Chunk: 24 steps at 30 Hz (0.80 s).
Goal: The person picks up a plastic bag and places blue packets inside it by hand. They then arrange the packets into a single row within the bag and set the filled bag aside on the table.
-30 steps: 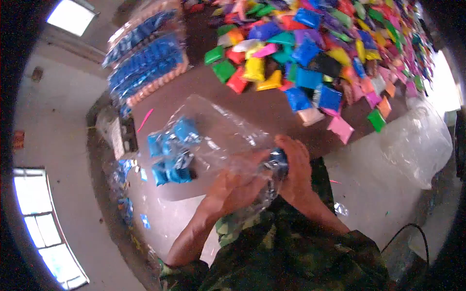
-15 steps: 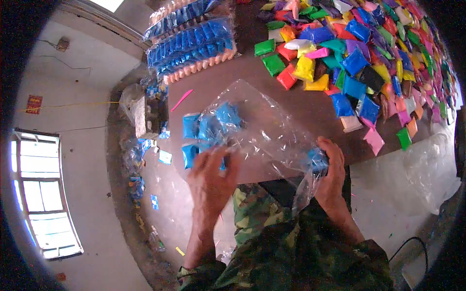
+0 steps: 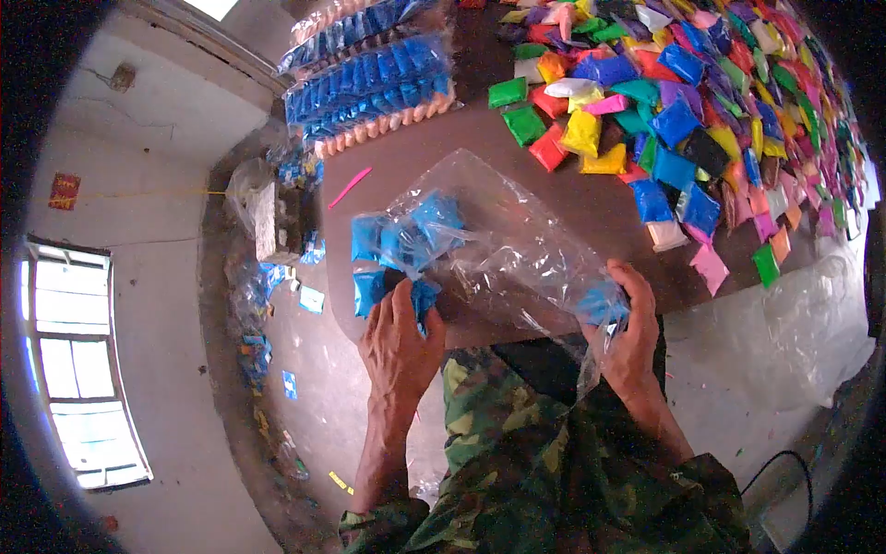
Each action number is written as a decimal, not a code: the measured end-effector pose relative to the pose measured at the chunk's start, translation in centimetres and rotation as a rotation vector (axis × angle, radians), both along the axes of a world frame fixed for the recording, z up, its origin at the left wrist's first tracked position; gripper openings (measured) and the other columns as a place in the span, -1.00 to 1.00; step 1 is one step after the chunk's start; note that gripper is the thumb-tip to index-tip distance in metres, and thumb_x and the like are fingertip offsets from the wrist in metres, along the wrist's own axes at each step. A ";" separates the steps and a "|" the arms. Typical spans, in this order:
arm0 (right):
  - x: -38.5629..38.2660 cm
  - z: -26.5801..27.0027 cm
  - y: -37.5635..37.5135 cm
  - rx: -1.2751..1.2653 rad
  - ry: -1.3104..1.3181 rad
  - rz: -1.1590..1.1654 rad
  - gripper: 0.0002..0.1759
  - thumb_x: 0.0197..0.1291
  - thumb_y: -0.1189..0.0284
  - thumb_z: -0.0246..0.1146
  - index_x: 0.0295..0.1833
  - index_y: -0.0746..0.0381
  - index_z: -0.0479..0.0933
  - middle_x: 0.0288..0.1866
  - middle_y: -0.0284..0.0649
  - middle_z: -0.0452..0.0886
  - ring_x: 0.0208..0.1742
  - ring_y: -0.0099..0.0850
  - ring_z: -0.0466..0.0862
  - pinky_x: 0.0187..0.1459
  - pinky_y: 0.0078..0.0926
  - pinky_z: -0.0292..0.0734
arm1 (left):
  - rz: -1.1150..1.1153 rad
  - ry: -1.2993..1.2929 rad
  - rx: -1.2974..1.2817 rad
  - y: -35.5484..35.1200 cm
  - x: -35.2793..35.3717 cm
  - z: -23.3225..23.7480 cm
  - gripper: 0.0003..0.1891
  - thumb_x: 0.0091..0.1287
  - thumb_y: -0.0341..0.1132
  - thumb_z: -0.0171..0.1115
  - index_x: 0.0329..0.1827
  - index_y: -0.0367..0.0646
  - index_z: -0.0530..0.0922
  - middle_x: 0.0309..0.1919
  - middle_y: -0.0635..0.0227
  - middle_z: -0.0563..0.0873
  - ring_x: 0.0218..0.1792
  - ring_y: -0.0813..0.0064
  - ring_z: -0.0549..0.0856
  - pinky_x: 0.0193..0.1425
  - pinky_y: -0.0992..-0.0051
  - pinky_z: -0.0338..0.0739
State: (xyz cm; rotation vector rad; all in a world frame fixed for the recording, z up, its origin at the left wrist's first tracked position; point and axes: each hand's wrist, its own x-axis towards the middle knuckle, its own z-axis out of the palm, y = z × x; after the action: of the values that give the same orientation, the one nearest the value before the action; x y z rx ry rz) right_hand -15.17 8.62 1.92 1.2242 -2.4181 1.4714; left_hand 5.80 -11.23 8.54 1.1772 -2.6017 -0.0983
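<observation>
A clear plastic bag lies spread across the table between my hands. My right hand is closed at its right end, gripping a blue packet together with the bag's film. At the left, my left hand has its thumb and fingers pinched around another blue packet at the table's near edge. Just beyond those fingertips sit several more blue packets, among them one at the left and one farther right, partly overlapped by the bag.
A large heap of multicoloured packets covers the table's right side. Filled bags of blue and peach packets lie at the far left. A pink plastic tool rests near the left edge. More clear plastic hangs at the right.
My left hand has moved slightly down and right, its fingers now pinched on a blue packet. My right hand stays nearly in place, holding the bag and packet.
</observation>
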 end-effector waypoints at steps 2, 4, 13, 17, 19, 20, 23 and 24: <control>0.0 0.0 0.1 -0.003 -0.003 0.003 -0.14 -0.18 0.63 0.52 0.37 0.23 0.45 0.36 -0.03 0.60 0.38 0.04 0.56 0.43 -0.03 0.42 | 0.026 0.115 0.167 0.7 0.4 0.2 -0.48 0.31 -0.32 0.36 0.33 -0.23 0.54 0.05 0.01 0.76 0.08 -0.03 0.74 0.17 0.08 0.63; 0.0 0.3 0.1 0.006 -0.011 0.007 -0.16 -0.17 0.62 0.52 0.36 0.23 0.46 0.36 -0.03 0.60 0.38 0.04 0.56 0.43 -0.02 0.42 | 0.050 0.258 0.304 0.9 0.8 0.2 -0.49 0.33 -0.33 0.34 0.35 -0.23 0.54 0.08 0.00 0.76 0.10 -0.02 0.74 0.20 0.09 0.63; 0.0 0.6 0.0 0.012 -0.010 0.010 -0.17 -0.18 0.60 0.53 0.35 0.22 0.47 0.36 -0.05 0.61 0.37 0.03 0.58 0.43 -0.04 0.42 | -0.047 0.066 0.195 -0.5 1.4 0.7 -0.56 0.38 -0.31 0.35 0.31 -0.21 0.59 0.08 -0.02 0.75 0.01 0.03 0.76 0.12 0.20 0.69; -0.1 0.5 0.0 0.022 -0.007 0.000 -0.19 -0.16 0.58 0.54 0.34 0.22 0.48 0.36 -0.04 0.61 0.35 0.03 0.58 0.42 -0.04 0.43 | -0.071 0.016 0.093 -0.6 -0.2 1.4 -0.51 0.36 -0.24 0.39 0.31 -0.23 0.57 0.07 -0.02 0.75 0.03 -0.05 0.74 0.18 0.13 0.64; -0.1 0.7 0.0 0.011 -0.014 0.006 -0.19 -0.16 0.58 0.54 0.33 0.22 0.48 0.36 -0.03 0.61 0.35 0.04 0.59 0.41 -0.04 0.44 | -0.093 -0.015 0.100 -0.8 -0.4 1.4 -0.46 0.32 -0.20 0.43 0.32 -0.23 0.55 0.07 -0.02 0.76 0.04 -0.05 0.74 0.17 0.10 0.64; -0.1 0.7 0.0 0.006 -0.019 0.011 -0.20 -0.16 0.57 0.54 0.33 0.22 0.48 0.36 -0.02 0.61 0.35 0.04 0.59 0.41 -0.04 0.44 | -0.090 -0.040 0.093 -0.6 -0.7 1.7 -0.44 0.29 -0.19 0.46 0.32 -0.23 0.56 0.06 -0.01 0.76 0.04 -0.05 0.74 0.17 0.10 0.64; -0.2 0.5 0.0 0.000 0.002 0.016 -0.20 -0.15 0.57 0.55 0.33 0.22 0.48 0.35 -0.01 0.61 0.33 0.04 0.59 0.40 -0.04 0.44 | -0.076 -0.100 0.104 -0.3 -1.4 2.3 -0.41 0.23 -0.16 0.51 0.29 -0.22 0.56 0.03 0.05 0.77 0.05 -0.01 0.73 0.16 0.09 0.63; -0.2 0.5 0.0 -0.005 0.003 0.019 -0.20 -0.15 0.56 0.55 0.33 0.22 0.48 0.35 -0.01 0.62 0.33 0.04 0.60 0.40 -0.04 0.44 | -0.072 -0.109 0.129 -0.3 -1.4 2.2 -0.41 0.23 -0.17 0.51 0.29 -0.21 0.56 0.02 0.10 0.77 0.06 0.02 0.72 0.15 0.08 0.61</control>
State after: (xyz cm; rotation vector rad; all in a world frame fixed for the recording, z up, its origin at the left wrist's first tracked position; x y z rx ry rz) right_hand -15.36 8.60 2.42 1.2501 -2.4066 1.4787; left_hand 4.37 -11.56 10.77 1.1621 -2.7704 -0.2259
